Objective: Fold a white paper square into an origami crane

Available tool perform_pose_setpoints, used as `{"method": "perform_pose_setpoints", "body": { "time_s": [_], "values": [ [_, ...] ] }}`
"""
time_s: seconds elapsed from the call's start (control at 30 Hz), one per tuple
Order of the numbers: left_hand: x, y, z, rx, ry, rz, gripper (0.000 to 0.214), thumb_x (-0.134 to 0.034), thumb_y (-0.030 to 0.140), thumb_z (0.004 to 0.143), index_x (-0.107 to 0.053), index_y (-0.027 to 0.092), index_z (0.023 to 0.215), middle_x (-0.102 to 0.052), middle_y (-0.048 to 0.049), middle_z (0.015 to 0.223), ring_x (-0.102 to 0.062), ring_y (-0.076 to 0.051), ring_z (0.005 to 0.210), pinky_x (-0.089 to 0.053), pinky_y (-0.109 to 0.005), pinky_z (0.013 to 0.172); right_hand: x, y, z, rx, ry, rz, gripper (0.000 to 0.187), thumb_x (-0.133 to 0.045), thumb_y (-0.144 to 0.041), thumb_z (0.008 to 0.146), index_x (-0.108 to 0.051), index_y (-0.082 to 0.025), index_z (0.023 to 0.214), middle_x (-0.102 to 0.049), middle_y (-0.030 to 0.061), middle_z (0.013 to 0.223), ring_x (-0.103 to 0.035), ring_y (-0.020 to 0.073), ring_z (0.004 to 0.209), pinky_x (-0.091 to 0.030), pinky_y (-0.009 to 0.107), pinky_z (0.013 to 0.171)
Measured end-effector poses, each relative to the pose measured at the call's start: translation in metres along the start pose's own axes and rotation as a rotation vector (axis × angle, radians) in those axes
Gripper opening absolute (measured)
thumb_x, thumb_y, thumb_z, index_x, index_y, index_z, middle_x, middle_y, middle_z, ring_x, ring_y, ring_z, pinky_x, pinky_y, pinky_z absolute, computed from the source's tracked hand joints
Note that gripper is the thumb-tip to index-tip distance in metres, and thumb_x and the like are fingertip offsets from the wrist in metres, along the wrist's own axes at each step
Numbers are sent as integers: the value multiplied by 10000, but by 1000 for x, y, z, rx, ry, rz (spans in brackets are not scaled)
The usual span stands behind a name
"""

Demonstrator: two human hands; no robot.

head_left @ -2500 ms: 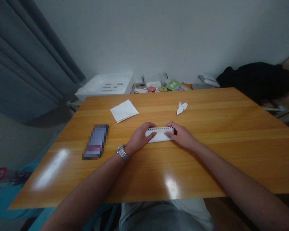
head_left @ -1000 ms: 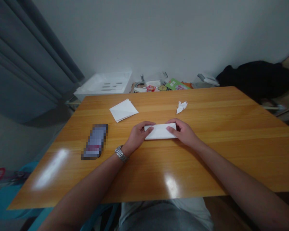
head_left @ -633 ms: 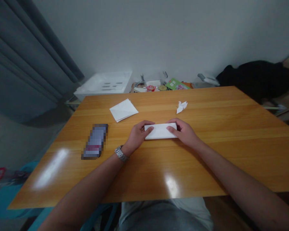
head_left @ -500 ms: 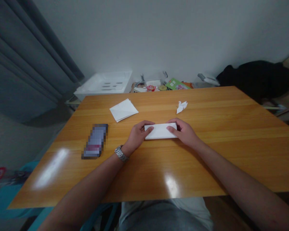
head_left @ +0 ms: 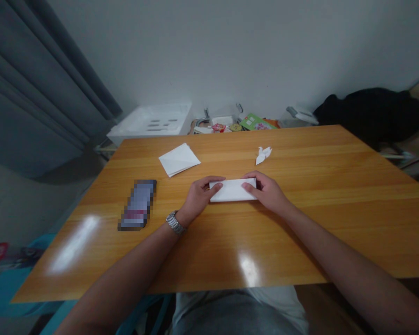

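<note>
A folded white paper strip (head_left: 233,190) lies flat in the middle of the wooden table (head_left: 300,218). My left hand (head_left: 198,197), with a metal watch at its wrist, grips the strip's left end, thumb on top and fingers curled round the far edge. My right hand (head_left: 268,191) grips the right end the same way. Both hands press the paper onto the table.
A stack of white square sheets (head_left: 179,159) lies at the back left, a small white paper crane (head_left: 263,155) at the back right. A blurred-out phone-sized object (head_left: 138,205) lies to the left. White tray (head_left: 150,122), clutter and a black bag (head_left: 370,114) sit beyond the table.
The strip's perforated far edge, raised 2.5 s ago, is now folded down flat. Over the last second the hands and paper have stayed still.
</note>
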State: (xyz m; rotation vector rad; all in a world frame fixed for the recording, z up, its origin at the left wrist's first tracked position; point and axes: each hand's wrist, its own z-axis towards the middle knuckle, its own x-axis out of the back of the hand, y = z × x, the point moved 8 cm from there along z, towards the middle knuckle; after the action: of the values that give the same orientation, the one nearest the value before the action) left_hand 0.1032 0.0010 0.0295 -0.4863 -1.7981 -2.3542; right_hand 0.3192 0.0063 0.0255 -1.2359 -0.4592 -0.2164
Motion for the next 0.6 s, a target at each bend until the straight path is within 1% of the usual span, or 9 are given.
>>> {"method": "perform_pose_setpoints", "body": {
  "time_s": [0.17, 0.37, 0.6],
  "values": [
    [-1, -2, 0, 19, -4, -6, 284, -682, 383, 883, -761, 196, 1081, -701, -33, 829, -478, -121, 633, -332, -233, 548, -1, -2, 0, 5, -9, -5, 296, -645, -437, 881, -672, -209, 1068, -708, 59, 981, -636, 206, 813, -491, 317, 724],
    [-2, -9, 0, 56, 4, -76, 299, -720, 397, 852, -748, 182, 1058, -697, -45, 856, -508, -119, 634, -346, -225, 532, -1, -2, 0, 7, -14, -2, 288, -639, -429, 887, -668, -208, 1068, -706, 59, 989, -636, 206, 823, -494, 321, 732],
    [-4, -10, 0, 45, -7, -127, 294, -714, 395, 858, -744, 184, 1060, -714, -62, 924, -562, -135, 687, -395, -231, 568, -1, -2, 0, 12, -13, -16, 294, -636, -441, 887, -669, -214, 1070, -706, 59, 987, -637, 210, 819, -501, 328, 732]
  ]
}}
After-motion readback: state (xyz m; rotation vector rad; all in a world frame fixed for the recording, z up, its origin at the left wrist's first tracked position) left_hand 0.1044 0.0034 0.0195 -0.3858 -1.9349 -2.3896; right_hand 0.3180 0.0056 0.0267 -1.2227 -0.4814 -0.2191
